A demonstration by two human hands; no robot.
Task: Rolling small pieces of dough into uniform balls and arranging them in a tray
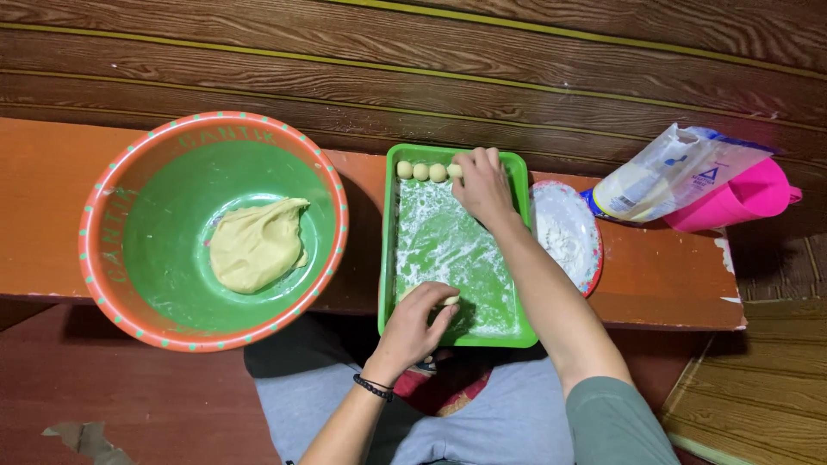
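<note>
Placing small dough balls in the floured green plastic tray (389, 258)

Our right hand (482, 185) pinches a pale ball (454, 170) at upper centre; our left hand (419, 320) curls over dough (450, 300), next needing neat alignment.

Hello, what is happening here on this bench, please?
A person is shaping dough into small balls. The right hand sets a ball at the end of a row of dough balls along the far edge of a floured green tray. The left hand presses a piece at the near edge. More dough lies in the large bowl.

One head-worn view looks steeply down, close over the green tray (392, 258) and bench (655, 275).
</note>
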